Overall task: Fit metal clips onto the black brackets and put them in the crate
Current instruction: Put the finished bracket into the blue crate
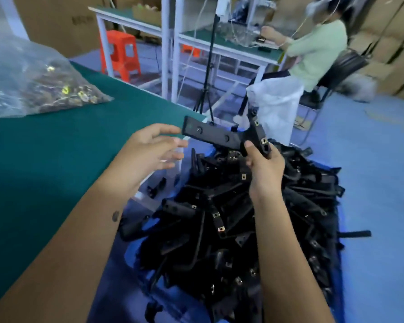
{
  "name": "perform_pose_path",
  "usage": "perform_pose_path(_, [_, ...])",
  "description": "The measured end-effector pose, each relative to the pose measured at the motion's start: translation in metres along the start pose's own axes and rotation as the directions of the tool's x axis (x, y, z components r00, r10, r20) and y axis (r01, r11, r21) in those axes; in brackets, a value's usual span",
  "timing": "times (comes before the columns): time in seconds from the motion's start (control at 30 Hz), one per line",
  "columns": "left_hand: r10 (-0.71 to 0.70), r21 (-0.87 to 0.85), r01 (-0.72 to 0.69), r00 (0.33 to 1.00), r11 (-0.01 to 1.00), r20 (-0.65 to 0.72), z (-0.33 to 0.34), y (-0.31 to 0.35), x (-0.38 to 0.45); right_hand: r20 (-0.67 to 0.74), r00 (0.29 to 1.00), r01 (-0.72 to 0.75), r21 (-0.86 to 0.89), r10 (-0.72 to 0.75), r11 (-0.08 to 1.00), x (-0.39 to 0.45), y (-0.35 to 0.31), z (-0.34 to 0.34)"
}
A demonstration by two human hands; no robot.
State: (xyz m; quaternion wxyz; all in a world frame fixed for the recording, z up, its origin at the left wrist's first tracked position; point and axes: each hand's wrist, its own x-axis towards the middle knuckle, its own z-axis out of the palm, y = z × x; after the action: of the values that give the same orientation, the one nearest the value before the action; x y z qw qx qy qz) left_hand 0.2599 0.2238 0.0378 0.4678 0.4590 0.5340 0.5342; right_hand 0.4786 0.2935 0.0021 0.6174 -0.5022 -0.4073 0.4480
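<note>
My right hand point(265, 166) grips a black L-shaped bracket point(222, 136) by its corner and holds it up above the pile. Small metal clips sit on its upright arm. My left hand point(153, 149) hovers just left of the bracket's long arm, fingers spread and holding nothing. Below both hands a blue crate point(341, 264) is heaped with black brackets point(243, 229), many with metal clips fitted. A clear plastic bag of metal clips point(33, 82) lies on the green table at the far left.
The green-topped table point(56, 171) runs along the left, its edge beside the crate. A tripod point(205, 89), a white sack point(275, 106) and an orange stool point(120, 54) stand beyond. A seated person point(317, 52) works at another bench at the back right.
</note>
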Motion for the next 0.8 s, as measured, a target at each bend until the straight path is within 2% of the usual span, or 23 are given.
perform_pose_path(0.07, [-0.019, 0.066, 0.016, 0.999, 0.998, 0.050, 0.003, -0.003, 0.002, -0.204, 0.979, -0.014, 0.040, 0.022, 0.999, 0.020, -0.003, -0.025])
perform_pose_path(0.13, [-0.038, 0.072, 0.036, 0.999, 0.997, 0.031, 0.003, -0.005, 0.003, -0.407, 0.913, 0.021, 0.131, 0.035, 0.991, 0.038, -0.006, -0.044])
perform_pose_path(0.23, [-0.063, 0.067, 0.065, 0.998, 0.996, -0.033, 0.003, -0.006, 0.004, -0.570, 0.817, 0.010, 0.173, 0.092, 0.985, 0.062, 0.000, -0.068])
perform_pose_path(0.33, [-0.076, 0.067, 0.081, 0.995, 0.995, -0.069, 0.004, -0.008, 0.004, -0.537, 0.823, -0.150, 0.109, 0.186, 0.983, 0.079, 0.017, -0.079])
perform_pose_path(0.47, [-0.095, 0.061, 0.098, 0.993, 0.993, -0.064, 0.007, -0.011, 0.004, -0.455, 0.854, -0.321, -0.082, 0.251, 0.943, 0.085, 0.041, -0.080])
perform_pose_path(0.57, [-0.094, 0.054, 0.097, 0.993, 0.994, -0.067, 0.004, -0.012, 0.003, -0.502, 0.827, -0.383, -0.171, 0.254, 0.908, 0.078, 0.039, -0.072])
perform_pose_path(0.63, [-0.095, 0.028, 0.098, 0.992, 0.995, -0.081, 0.000, -0.012, 0.001, -0.611, 0.763, -0.425, -0.227, 0.211, 0.876, 0.075, 0.035, -0.067])
perform_pose_path(0.67, [-0.095, 0.011, 0.096, 0.991, 0.995, -0.090, -0.002, -0.012, 0.000, -0.688, 0.713, -0.421, -0.262, 0.138, 0.868, 0.071, 0.030, -0.061])
perform_pose_path(0.7, [-0.092, 0.002, 0.092, 0.991, 0.996, -0.100, -0.004, -0.011, -0.001, -0.736, 0.676, -0.358, -0.288, 0.033, 0.888, 0.064, 0.025, -0.051])
perform_pose_path(0.73, [-0.087, -0.004, 0.087, 0.990, 0.996, -0.109, -0.006, -0.011, -0.002, -0.740, 0.670, -0.260, -0.309, -0.059, 0.915, 0.056, 0.019, -0.037])
perform_pose_path(0.77, [-0.084, -0.007, 0.084, 0.990, 0.996, -0.116, -0.007, -0.010, -0.003, -0.703, 0.699, -0.148, -0.319, -0.129, 0.936, 0.046, 0.013, -0.018])
perform_pose_path(0.8, [-0.086, -0.014, 0.084, 0.989, 0.996, -0.118, -0.009, -0.010, -0.005, -0.623, 0.762, -0.048, -0.324, -0.175, 0.945, 0.034, 0.009, 0.007])
